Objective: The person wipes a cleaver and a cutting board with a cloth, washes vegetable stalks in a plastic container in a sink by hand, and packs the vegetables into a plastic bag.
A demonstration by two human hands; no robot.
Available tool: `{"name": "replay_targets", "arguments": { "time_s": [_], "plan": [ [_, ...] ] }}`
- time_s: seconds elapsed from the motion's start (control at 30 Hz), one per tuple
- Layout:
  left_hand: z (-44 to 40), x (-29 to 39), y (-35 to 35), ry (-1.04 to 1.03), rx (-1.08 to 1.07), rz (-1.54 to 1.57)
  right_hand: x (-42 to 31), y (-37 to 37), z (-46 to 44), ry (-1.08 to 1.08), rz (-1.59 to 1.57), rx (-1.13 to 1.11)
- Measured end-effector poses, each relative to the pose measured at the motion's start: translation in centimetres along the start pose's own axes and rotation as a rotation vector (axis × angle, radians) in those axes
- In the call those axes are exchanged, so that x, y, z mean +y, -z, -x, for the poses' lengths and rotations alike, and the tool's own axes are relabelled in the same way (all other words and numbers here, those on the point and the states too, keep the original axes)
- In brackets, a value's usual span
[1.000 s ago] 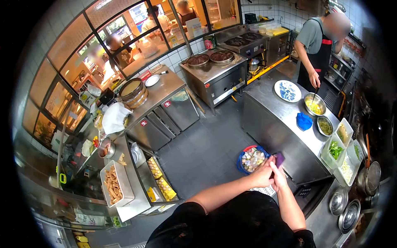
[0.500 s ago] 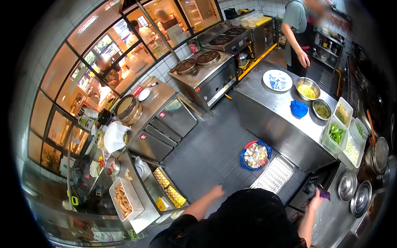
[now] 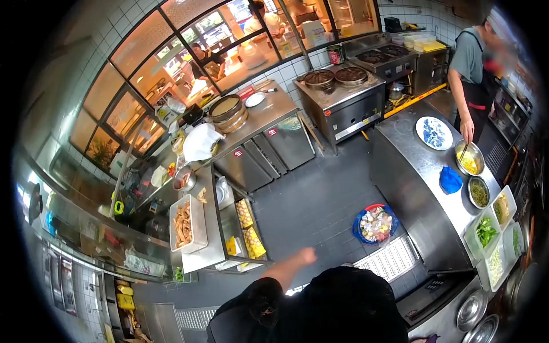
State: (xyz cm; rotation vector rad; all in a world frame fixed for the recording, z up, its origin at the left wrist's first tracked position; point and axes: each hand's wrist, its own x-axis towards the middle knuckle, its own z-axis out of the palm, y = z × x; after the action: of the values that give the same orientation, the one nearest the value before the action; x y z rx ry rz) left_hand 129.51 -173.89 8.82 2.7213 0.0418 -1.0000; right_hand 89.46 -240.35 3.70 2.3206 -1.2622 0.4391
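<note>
Head view shows a blurred left hand (image 3: pixel 306 256), grip unclear, near a grate (image 3: pixel 392 260) slanting lengthwise up-right.

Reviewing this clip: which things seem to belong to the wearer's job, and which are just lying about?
Likely the job's:
purple item at the bottom edge, beside the wearer (right hand out of view; left hand blurred)

Apparently lying about:
blue-lined basin on the floor
blue bundle on the counter
white tub of brown pieces
</note>
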Motion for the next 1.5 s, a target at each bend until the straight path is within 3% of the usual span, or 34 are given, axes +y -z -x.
{"name": "replay_targets", "arguments": {
  "time_s": [0.07, 0.2, 0.27, 0.3, 0.37, 0.4, 0.5, 0.6, 0.73, 0.8, 0.83, 0.9, 0.93, 0.97, 1.03, 1.13, 1.23, 1.33, 1.43, 1.5],
  "plan": [
    [-1.7, 2.5, -0.8, -0.165, 0.104, 0.071, 0.3, -3.1, -1.0, 0.128, -0.060, 0.049],
    [-1.9, 6.6, -1.6, -0.247, 0.060, 0.047, 2.1, -10.5, -2.2, 0.266, -0.043, 0.054],
    [-1.3, 6.1, -2.5, -0.236, 0.007, 0.077, 3.5, -12.8, -2.0, 0.209, -0.273, -0.204],
    [-1.1, 6.9, -1.4, -0.124, -0.180, -0.032, 1.8, -10.3, -4.1, 0.139, -0.285, -0.334],
    [-1.0, 0.9, -2.6, -0.240, -0.151, -0.107, -2.8, -1.6, -9.7, -0.009, -0.273, -0.589],
    [-1.1, 0.0, -2.7, -0.140, -0.152, -0.227, -2.7, 1.1, -10.1, -0.069, -0.250, -0.686],
    [-3.0, -3.5, -3.4, -0.136, -0.251, -0.249, 1.4, 2.4, -5.8, -0.367, -0.159, -0.737],
    [-1.0, -2.4, -1.3, -0.073, -0.233, -0.182, 7.3, 0.0, -1.7, -0.463, 0.000, -0.796],
    [1.4, 1.1, 0.2, -0.131, -0.177, -0.273, 13.0, -1.1, 1.5, -0.787, 0.075, -0.958],
    [0.3, 0.7, -0.8, -0.165, -0.110, -0.208, 13.2, 0.0, 0.9, -0.988, 0.028, -0.969],
    [0.0, 0.9, -0.8, -0.167, -0.104, -0.118, 10.9, 4.0, -2.0, -1.068, -0.043, -0.989],
    [-0.7, 2.0, -1.7, -0.211, -0.156, 0.017, 8.2, 4.1, -4.1, -1.009, 0.083, -1.118],
    [-2.0, 0.8, -2.7, -0.252, -0.190, 0.027, 8.6, -2.2, -0.4, -0.869, 0.086, -1.110],
    [-4.2, -0.5, -4.2, -0.287, -0.213, 0.049, 5.1, -2.1, 0.2, -0.875, 0.113, -0.763],
    [-6.5, -1.3, -5.8, -0.327, -0.248, 0.043, -1.7, 4.4, -2.4, -0.591, -0.143, -0.486],
    [-5.6, 1.9, -4.4, -0.303, -0.273, -0.070, -7.1, 7.1, -1.4, -0.255, -0.306, -0.521],
    [-5.0, 5.4, -2.0, -0.305, -0.280, -0.160, -5.4, 10.2, -0.8, -0.137, -0.456, -0.605],
    [-3.6, 9.0, 0.9, -0.304, -0.279, -0.272, 0.0, 6.7, 2.0, -0.334, -0.368, -0.463],
    [-2.7, 11.5, 2.4, -0.304, -0.250, -0.265, 6.8, 4.0, 1.0, -0.743, -0.198, -0.635],
    [-4.6, 9.8, 1.6, -0.320, -0.218, -0.136, 10.3, 2.0, -0.3, -0.939, -0.162, -0.710]
  ]
}}
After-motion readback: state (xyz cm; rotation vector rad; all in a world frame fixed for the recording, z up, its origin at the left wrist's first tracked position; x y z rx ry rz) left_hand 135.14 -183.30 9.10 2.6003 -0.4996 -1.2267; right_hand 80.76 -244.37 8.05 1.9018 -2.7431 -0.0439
